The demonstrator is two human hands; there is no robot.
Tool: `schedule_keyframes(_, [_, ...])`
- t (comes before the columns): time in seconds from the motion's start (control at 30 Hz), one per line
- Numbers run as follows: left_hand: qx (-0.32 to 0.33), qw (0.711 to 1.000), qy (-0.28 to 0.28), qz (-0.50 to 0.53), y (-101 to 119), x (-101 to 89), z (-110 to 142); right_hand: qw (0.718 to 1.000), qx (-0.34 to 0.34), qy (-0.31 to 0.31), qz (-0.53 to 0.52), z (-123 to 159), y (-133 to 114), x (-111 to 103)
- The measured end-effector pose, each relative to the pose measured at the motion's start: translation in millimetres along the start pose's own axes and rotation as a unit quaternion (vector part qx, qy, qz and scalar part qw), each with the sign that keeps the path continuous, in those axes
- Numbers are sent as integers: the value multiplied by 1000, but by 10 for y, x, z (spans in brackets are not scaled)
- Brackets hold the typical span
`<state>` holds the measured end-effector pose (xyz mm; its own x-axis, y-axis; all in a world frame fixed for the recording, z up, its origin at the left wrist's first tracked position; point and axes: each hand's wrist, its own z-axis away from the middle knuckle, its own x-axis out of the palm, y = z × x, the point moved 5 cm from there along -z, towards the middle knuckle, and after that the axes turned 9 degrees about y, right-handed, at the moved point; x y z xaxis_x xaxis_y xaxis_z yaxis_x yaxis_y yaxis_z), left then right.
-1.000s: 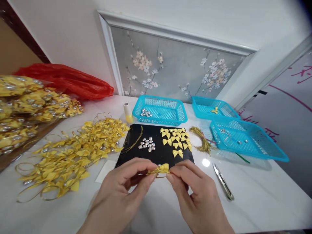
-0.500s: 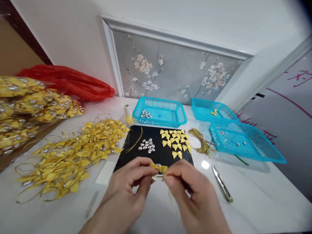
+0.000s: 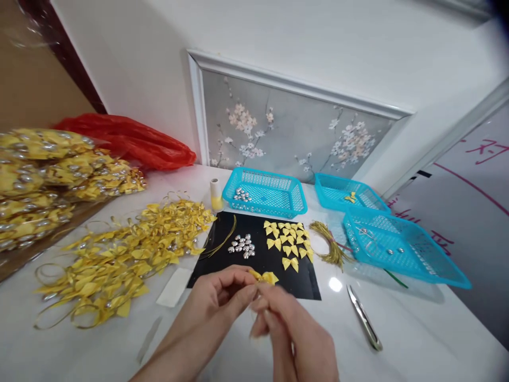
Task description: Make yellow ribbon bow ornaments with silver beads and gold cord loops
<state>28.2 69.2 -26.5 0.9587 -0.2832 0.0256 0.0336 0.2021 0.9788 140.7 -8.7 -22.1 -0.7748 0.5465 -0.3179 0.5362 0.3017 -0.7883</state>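
Observation:
My left hand [image 3: 226, 297] pinches a yellow ribbon bow [image 3: 269, 277] between thumb and fingers, over the near edge of a black mat [image 3: 218, 265]. My right hand [image 3: 296, 331] is closed, its fingertips meeting the left thumb just under the bow; they are slightly blurred, and what they grip is hidden. On the mat beyond lie a cluster of silver beads [image 3: 243, 245], several loose yellow bows [image 3: 290, 263] and a few thin gold cords [image 3: 226, 239].
Finished yellow bows with beads and cord loops [image 3: 131, 260] are heaped at left, near bagged ones [image 3: 35, 180]. Blue baskets [image 3: 298, 204] stand behind. A gold cord bundle [image 3: 330, 246] and thread snips [image 3: 363, 321] lie right. A thread spool [image 3: 216, 195] stands behind the mat.
My right hand has come in towards the left, its fingers now curled below the bow. The gold cord seen between my hands is now hidden. The view has tipped slightly upward.

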Motion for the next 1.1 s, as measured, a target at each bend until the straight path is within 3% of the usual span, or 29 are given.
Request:
schedule_keyframes(0.13, [0,999,-40,28,14,24,42,999,-22,36,-13,-137,152,-26])
schedule_keyframes(0.37, [-2,1000,-2,-4,-62,-28,29,985,-120,28,122,-157,179,21])
schedule_keyframes(0.63, [-9,1000,19,1,-55,-3,-3,937,-218,43,271,-140,87,12])
schedule_keyframes(0.9, [-22,1000,10,19,-99,-12,-38,973,-145,16,181,-152,225,19])
schedule_keyframes(1.1, [-62,996,14,59,-133,6,-45,976,-145,24,160,-143,217,40])
